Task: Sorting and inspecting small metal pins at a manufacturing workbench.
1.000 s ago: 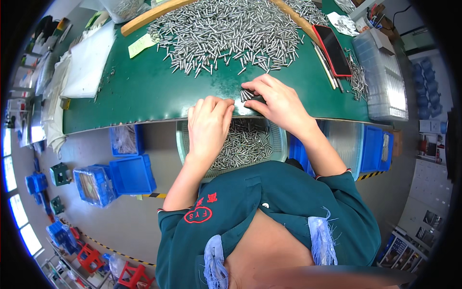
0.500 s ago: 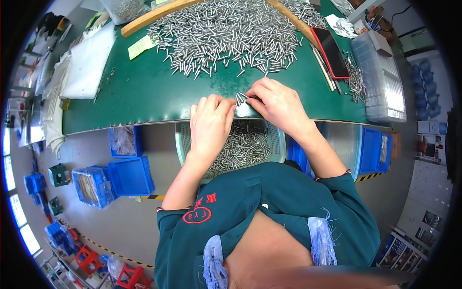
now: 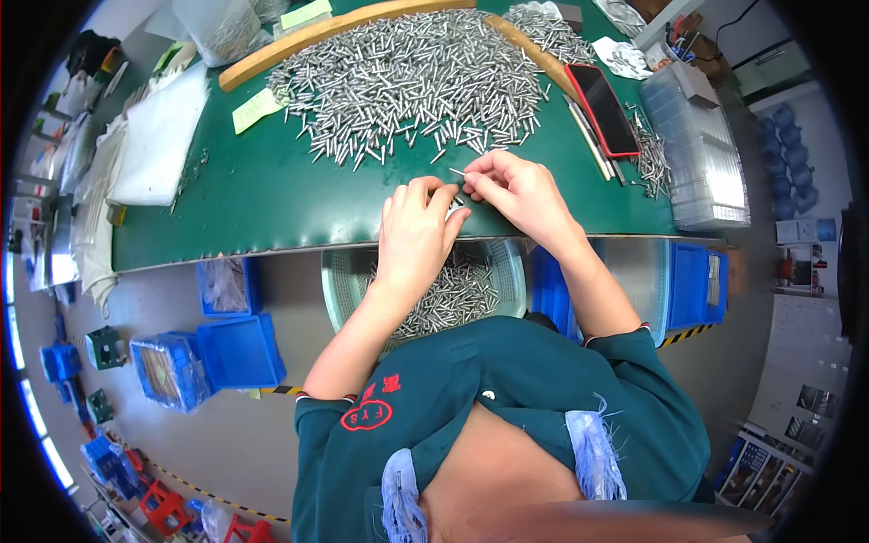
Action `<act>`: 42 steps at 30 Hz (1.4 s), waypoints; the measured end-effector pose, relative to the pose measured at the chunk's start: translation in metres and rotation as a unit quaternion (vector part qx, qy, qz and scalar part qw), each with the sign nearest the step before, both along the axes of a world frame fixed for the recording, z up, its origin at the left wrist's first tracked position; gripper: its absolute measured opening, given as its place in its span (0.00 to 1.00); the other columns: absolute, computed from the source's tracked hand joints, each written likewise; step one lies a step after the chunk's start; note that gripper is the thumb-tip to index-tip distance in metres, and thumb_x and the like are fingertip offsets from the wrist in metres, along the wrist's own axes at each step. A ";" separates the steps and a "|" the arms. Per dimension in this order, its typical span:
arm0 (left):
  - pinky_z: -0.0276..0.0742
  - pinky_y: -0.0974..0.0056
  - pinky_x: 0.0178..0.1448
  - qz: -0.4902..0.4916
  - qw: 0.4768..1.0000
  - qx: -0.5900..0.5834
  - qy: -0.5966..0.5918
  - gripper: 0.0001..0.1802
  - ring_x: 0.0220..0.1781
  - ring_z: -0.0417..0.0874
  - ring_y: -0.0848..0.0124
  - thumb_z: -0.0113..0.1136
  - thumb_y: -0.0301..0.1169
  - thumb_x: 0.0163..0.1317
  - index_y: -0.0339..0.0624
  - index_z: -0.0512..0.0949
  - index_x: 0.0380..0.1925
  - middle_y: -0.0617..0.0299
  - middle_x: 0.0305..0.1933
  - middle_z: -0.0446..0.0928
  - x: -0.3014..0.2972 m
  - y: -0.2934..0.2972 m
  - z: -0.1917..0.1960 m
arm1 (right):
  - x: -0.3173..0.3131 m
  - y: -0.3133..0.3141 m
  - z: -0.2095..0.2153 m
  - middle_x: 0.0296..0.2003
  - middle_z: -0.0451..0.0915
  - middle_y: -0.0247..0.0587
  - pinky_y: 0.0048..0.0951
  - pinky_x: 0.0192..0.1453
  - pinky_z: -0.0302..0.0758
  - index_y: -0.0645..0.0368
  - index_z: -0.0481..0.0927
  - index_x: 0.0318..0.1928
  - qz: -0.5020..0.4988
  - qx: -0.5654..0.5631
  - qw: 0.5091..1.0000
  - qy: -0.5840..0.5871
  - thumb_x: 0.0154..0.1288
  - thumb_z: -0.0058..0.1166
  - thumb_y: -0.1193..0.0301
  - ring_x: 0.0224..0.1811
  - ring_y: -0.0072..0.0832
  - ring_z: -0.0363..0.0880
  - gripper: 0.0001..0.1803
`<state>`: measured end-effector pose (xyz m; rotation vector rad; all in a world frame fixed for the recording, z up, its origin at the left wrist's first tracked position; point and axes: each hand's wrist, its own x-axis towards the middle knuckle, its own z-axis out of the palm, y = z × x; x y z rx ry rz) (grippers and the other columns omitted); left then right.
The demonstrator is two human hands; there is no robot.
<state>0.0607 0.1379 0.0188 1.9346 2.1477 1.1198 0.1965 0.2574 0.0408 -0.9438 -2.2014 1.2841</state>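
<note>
- Blue bins (image 3: pixel 231 348) are seen on the floor at far left; a white sheet (image 3: pixel 163 136) lies on the green worktop (image 3: pixel 253 195).
- Left hand (image 3: pixel 416 231) is now laid at the worktop's near edge, fingers curled loosely; whether anything is held cannot be told.
- Mesh basket (image 3: pixel 348 271) of pins is parked under the edge, directly below both hands.
- One small metal pin (image 3: pixel 457 172) is pinched in the right hand (image 3: pixel 511 190), fingertips closed on it, just short of the heap.
- Change: a second ago both hands were pressed together lower at the edge; they have since been lifted toward the heap, so a fresh pin is judged picked.
- Pin heap (image 3: pixel 416 77) is spread behind; a dark phone (image 3: pixel 605 109) lies to its right, clear trays (image 3: pixel 701 149) beyond.
</note>
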 end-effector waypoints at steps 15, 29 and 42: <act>0.71 0.59 0.50 -0.044 0.999 0.008 0.021 0.09 0.46 0.77 0.61 0.64 0.27 0.58 0.42 0.80 0.39 0.61 0.46 0.77 -0.004 -0.011 0.001 | 0.032 0.225 0.040 0.39 0.86 0.39 0.36 0.45 0.77 0.50 0.82 0.51 -0.234 0.375 0.876 -0.192 0.68 0.53 0.53 0.42 0.37 0.85 0.20; 0.67 0.58 0.46 0.020 0.996 -0.033 0.077 0.11 0.43 0.75 0.62 0.67 0.31 0.55 0.47 0.82 0.39 0.64 0.40 0.77 -0.020 -0.027 0.011 | 0.001 -0.019 0.008 0.38 0.78 0.37 0.38 0.45 0.78 0.54 0.82 0.45 0.125 0.216 0.962 -0.108 0.61 0.60 0.65 0.44 0.37 0.80 0.13; 0.67 0.59 0.45 0.043 0.997 -0.019 0.066 0.10 0.42 0.75 0.63 0.66 0.31 0.56 0.47 0.82 0.38 0.64 0.39 0.77 -0.017 -0.023 0.005 | -0.007 -0.033 -0.005 0.36 0.77 0.37 0.39 0.43 0.78 0.53 0.80 0.45 0.087 0.240 0.963 -0.080 0.60 0.63 0.62 0.42 0.37 0.80 0.16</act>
